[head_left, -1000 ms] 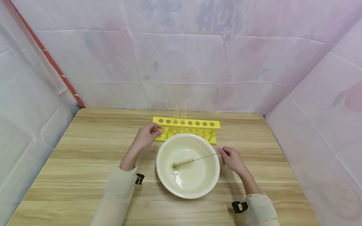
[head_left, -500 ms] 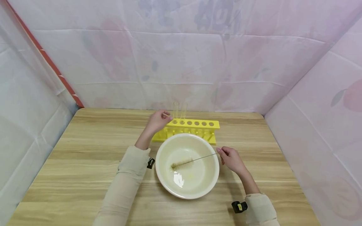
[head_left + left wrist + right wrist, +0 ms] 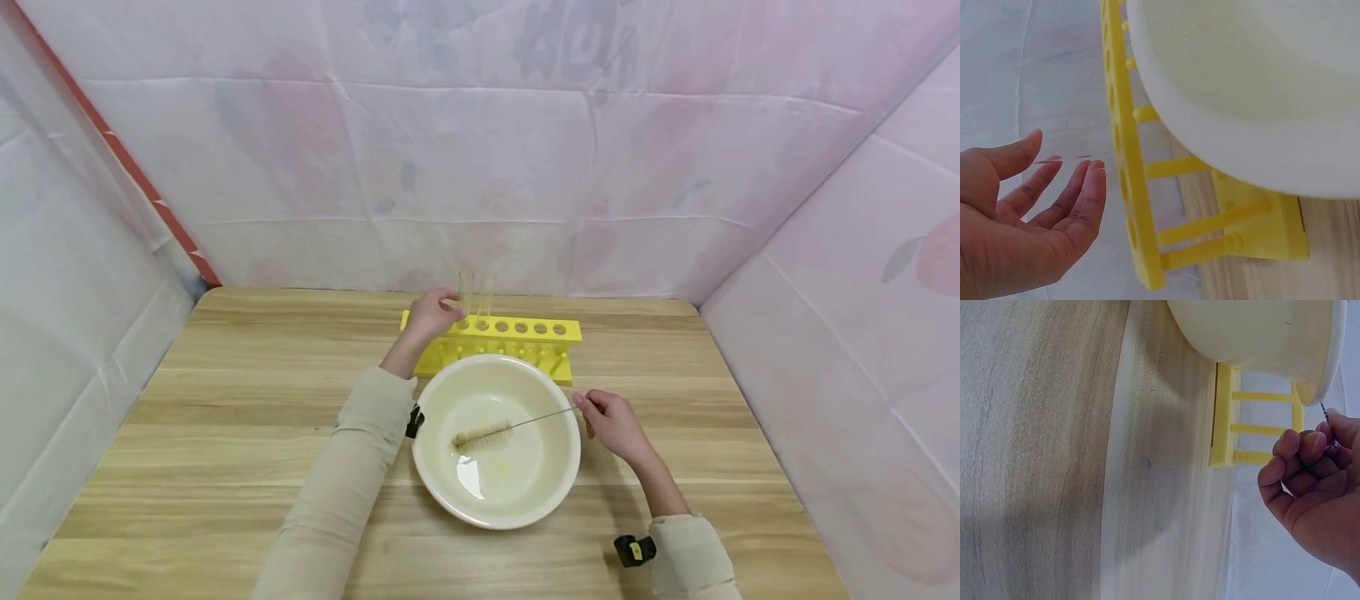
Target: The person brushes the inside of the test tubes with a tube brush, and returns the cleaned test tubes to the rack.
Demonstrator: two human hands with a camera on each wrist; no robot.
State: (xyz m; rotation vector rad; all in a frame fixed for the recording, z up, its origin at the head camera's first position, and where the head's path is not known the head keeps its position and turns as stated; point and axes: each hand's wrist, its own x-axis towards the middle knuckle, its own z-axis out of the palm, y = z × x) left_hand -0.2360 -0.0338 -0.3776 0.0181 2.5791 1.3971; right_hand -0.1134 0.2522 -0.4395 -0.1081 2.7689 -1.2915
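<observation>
My left hand (image 3: 431, 317) is at the left of two clear test tubes, its fingertips right beside the nearer test tube (image 3: 466, 292). In the left wrist view the thumb and fingers of this hand (image 3: 1041, 212) stand apart and loosely bent, with faint glass edges between them. The second test tube (image 3: 487, 293) stands upright in the adjoining hole of the yellow test tube rack (image 3: 558, 332). My right hand (image 3: 611, 423) pinches the wire handle of a test tube brush (image 3: 483, 435). The brush's bristles lie inside the cream basin (image 3: 498, 521), low over the liquid.
The basin stands close in front of the rack and hides part of its base. Several holes in the rack's right part hold no tube. The wooden table (image 3: 225, 417) ends at a hanging printed cloth (image 3: 480, 167). More cloth hangs at both sides.
My left hand has moved right and back from the rack's left end to the nearer test tube. My right hand and the brush have stayed almost still.
</observation>
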